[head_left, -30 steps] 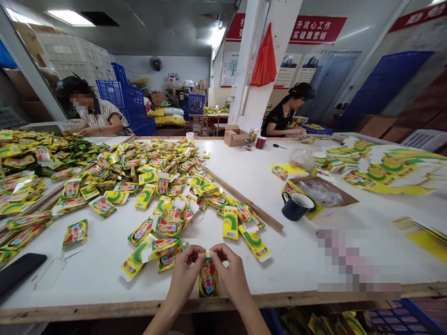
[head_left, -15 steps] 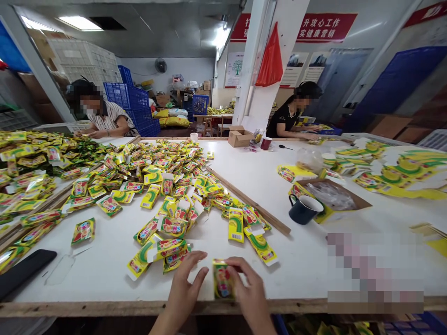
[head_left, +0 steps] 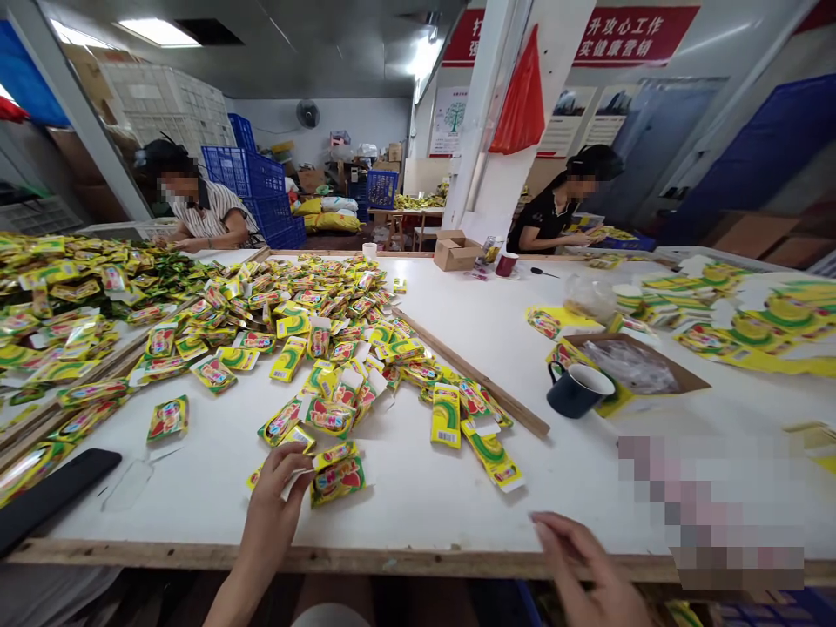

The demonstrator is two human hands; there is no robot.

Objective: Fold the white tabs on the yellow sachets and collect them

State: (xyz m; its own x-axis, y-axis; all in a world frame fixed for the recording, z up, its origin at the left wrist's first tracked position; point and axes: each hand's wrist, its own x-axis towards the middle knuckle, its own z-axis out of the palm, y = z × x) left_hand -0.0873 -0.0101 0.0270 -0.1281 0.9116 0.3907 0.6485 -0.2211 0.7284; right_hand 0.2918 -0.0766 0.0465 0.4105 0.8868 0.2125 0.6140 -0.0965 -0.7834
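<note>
My left hand [head_left: 278, 492] is at the near edge of the pile, thumb and fingers pinched on the left end of a small yellow-and-green carton [head_left: 338, 453]. Just under it lies another small carton [head_left: 340, 483], printed with a red fruit. The hand partly covers a yellow carton [head_left: 254, 476] behind it. At the table's front edge, to the right, my right hand [head_left: 584, 562] is free of any carton, fingers loosely stretched and thumb apart. Many similar cartons [head_left: 330, 418] lie heaped on the white table [head_left: 424, 514].
A wooden strip [head_left: 476, 374] borders the pile's right side. Beyond it stand a dark mug [head_left: 578, 389] and an open box with plastic bags [head_left: 633, 366]. A black phone [head_left: 58, 496] lies at left. A crate holding cartons [head_left: 542, 601] shows below the table edge. Two people work across the table.
The carton in my right hand is gone from view, and that hand has moved right. My left hand has moved left onto a carton at the pile's near edge.
</note>
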